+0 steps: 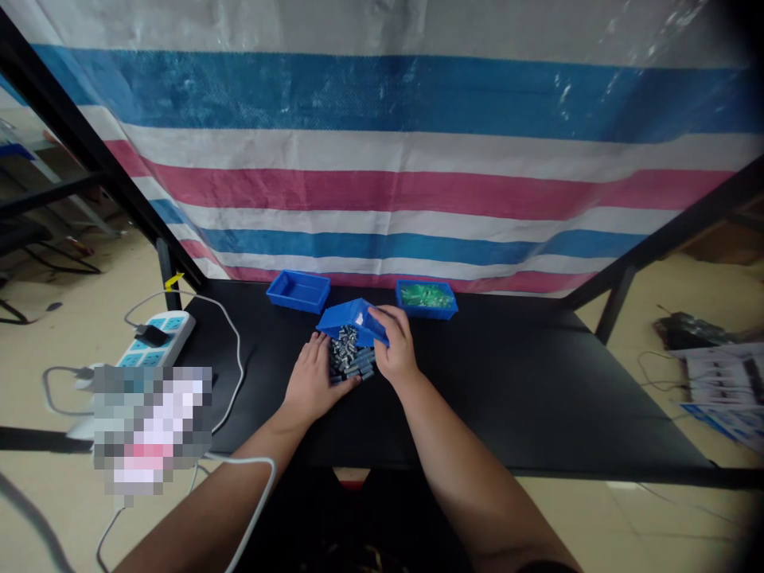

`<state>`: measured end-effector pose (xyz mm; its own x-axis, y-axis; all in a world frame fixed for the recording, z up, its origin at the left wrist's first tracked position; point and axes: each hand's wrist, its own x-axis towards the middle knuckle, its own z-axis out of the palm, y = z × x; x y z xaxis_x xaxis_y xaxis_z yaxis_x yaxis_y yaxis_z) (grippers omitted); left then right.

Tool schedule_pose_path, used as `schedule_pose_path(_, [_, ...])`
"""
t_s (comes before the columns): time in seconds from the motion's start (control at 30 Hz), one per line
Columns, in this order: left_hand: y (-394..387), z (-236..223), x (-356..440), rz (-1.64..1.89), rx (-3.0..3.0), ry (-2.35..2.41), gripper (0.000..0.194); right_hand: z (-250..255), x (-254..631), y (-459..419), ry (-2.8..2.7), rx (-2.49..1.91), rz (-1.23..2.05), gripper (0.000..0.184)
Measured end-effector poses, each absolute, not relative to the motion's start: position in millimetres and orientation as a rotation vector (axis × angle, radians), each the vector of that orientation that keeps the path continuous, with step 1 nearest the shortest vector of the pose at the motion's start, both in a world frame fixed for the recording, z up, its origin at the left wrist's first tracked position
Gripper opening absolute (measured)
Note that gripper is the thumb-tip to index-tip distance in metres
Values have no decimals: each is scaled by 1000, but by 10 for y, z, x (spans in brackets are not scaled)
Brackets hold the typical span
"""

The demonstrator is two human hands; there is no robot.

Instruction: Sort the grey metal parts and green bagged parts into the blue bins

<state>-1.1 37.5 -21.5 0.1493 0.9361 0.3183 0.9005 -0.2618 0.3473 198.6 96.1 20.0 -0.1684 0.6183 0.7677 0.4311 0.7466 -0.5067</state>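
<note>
My right hand grips the near edge of a small blue tray and holds it tipped toward me. Several small grey cylindrical parts lie spilled from it in a heap on the black table. My left hand lies flat and open on the table, its fingers against the left side of the heap.
An empty blue tray stands at the back left, and another blue tray holding green parts at the back right. A power strip with white cables lies at the table's left edge. A striped tarp hangs behind.
</note>
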Motion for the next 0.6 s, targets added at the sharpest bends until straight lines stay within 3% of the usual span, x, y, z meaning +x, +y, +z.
schedule_pose_path(0.6, [380, -211, -39, 795, 2315, 1784, 95, 251, 2025, 965, -1773, -737, 149, 70])
